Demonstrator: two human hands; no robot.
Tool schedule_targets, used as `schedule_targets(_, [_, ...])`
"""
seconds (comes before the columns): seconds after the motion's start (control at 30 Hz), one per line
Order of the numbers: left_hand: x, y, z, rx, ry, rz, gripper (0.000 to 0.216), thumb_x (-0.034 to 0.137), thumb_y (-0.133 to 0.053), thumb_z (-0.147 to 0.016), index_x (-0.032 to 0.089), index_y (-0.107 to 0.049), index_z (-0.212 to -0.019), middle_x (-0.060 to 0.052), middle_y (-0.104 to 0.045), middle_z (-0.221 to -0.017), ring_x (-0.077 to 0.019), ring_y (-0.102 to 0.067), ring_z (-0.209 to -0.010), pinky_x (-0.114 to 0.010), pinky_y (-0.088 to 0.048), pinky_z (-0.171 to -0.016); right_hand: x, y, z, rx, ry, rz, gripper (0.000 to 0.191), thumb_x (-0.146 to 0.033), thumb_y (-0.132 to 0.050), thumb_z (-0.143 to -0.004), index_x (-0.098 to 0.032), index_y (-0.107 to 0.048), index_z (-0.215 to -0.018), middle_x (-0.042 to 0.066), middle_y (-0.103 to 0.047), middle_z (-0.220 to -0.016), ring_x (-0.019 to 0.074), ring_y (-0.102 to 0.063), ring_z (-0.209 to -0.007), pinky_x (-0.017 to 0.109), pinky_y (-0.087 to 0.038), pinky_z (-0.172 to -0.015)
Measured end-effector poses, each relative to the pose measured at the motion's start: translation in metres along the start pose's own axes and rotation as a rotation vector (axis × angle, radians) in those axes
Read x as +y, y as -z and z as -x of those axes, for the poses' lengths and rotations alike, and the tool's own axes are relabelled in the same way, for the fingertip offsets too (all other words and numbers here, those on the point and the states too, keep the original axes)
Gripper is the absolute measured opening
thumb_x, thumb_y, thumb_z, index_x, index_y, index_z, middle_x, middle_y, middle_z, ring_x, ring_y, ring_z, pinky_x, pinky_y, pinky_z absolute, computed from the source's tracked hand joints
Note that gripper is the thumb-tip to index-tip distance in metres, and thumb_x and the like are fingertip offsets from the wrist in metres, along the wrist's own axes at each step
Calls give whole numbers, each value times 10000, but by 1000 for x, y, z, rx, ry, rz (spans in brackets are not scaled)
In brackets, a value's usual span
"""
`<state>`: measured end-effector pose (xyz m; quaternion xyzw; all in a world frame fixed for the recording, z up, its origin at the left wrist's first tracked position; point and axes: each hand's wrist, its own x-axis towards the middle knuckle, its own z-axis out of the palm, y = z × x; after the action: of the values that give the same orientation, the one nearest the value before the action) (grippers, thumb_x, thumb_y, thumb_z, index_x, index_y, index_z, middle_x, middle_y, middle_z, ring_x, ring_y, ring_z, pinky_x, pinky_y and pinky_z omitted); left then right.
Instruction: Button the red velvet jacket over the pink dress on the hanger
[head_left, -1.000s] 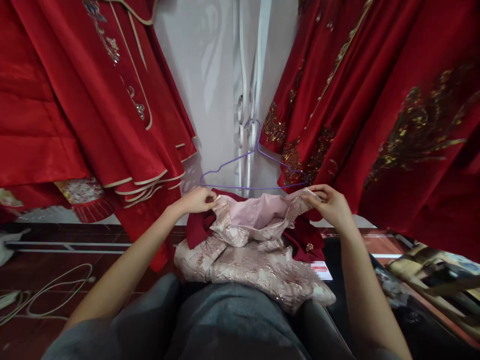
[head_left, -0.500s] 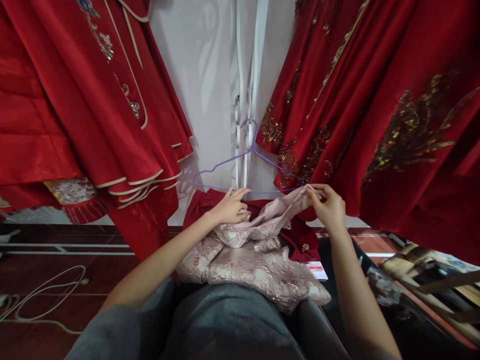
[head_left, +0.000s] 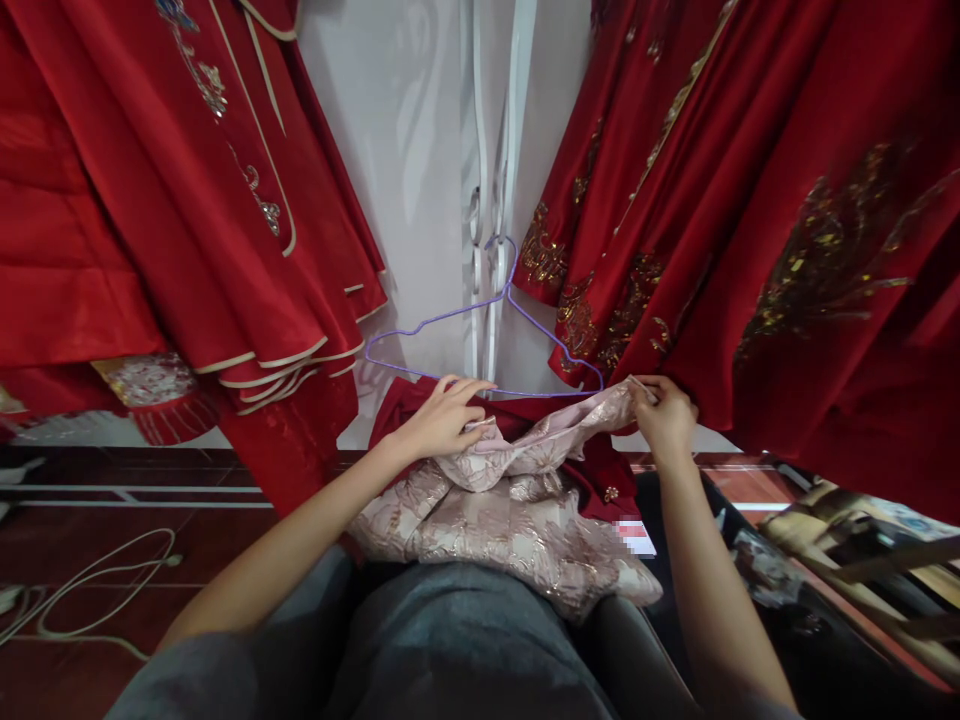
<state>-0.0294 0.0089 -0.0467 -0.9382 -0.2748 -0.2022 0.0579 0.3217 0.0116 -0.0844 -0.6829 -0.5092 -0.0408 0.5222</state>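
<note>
A pale pink brocade garment (head_left: 510,525) with a metallic floral pattern lies across my lap, over a dark red garment (head_left: 409,398) with a small gold ornament. My left hand (head_left: 446,418) pinches the brocade's upper edge between thumb and fingers. Its outstretched fingertips reach the bottom bar of a purple wire hanger (head_left: 553,332); whether they grip the bar I cannot tell. My right hand (head_left: 667,425) is closed on the other end of that edge, which is drawn out between both hands. A white tag (head_left: 637,537) shows at the garment's right side.
Red garments (head_left: 262,250) hang at the left, and embroidered red ones (head_left: 645,230) hang at the right. Behind the hanger are white cabinet doors (head_left: 412,150) with handles. A pale cable (head_left: 97,575) lies on the floor at left; piled items (head_left: 862,540) are at lower right.
My hands have moved slightly apart, pulling the brocade edge straighter. The hanger has shifted left and tilted, its left end a little nearer the cabinet's left side.
</note>
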Motion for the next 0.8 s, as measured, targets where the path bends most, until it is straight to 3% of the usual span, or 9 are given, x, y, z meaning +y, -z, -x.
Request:
schedule_targets(0.27, [2,3,1,8,6,-16,242,311,-493,-914,184,-670,-809,-90,-499,-1382,-246,-448,-1263,-468,-271,-1060,-1,-13,-9,-58,-110,61,230,-298,-576,-722,-193,-706,-879,108,-739,-824,272,-678,-765,347,-490,-675])
schedule_targets(0.57, [3,1,0,0,17,-2,250,315,-493,-912,180,-687,-831,-89,-490,-1399,-256,-445,-1266,-473,-265,-1069,7,-18,-21,-50,-46,-355,319,-405,-608,-743,-165,-684,-939,107,-730,-854,235,-688,-767,324,-530,-658])
schedule_targets(0.8, [-2,4,6,7,48,-12,293,350,-473,-924,180,-674,-794,-95,-517,-1369,-251,-454,-1261,-485,-250,-1079,12,-8,-21,-31,-33,-258,264,-381,-614,-732,-171,-672,-880,90,-704,-782,242,-669,-739,336,-512,-629])
